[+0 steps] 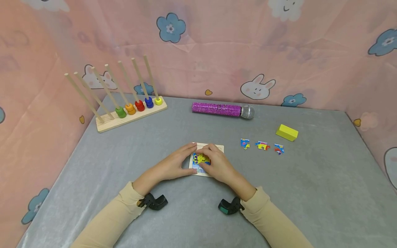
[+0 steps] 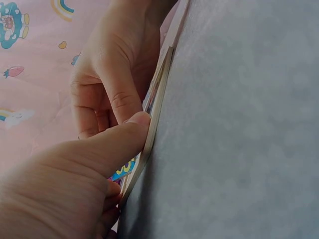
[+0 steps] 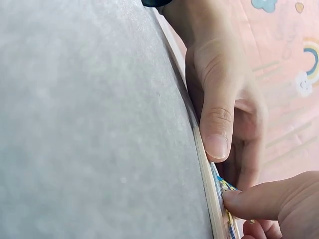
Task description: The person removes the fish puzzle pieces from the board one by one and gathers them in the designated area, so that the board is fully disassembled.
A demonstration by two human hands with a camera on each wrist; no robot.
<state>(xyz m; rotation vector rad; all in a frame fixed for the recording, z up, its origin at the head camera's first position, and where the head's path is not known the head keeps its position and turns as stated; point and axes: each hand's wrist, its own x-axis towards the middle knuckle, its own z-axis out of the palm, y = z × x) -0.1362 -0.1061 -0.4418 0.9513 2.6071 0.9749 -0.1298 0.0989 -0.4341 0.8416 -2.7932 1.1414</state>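
While both hands work close together at the middle of the grey cloth-covered table (image 1: 325,193), the small flat puzzle board with a pale wooden rim (image 1: 221,147) lies between them, well apart from the table's left and right edges. The left hand (image 1: 172,165) rests at the left side of the board; its thumb is spread away from its fingers, with the thumb tip at the near left corner and the fingertips at the far left corner. The right hand (image 1: 220,166) is over the right part of the board, and its bent fingers and thumb pinch a yellow and blue puzzle piece (image 1: 203,158); some fingertips are hidden.

To the right of the board, three small multicoloured puzzle pieces (image 1: 263,145) lie in a row, apart from one another. Just beyond them, toward the far right corner of the table, lies a yellow rectangular block (image 1: 287,132). Near the far edge is a glittering purple microphone with a silver mesh head (image 1: 217,109), lying on its side. At the far left corner stands a pale wooden stand with seven upright pegs (image 1: 107,126); five pegs carry rings, coloured green, orange, red, blue and yellow.
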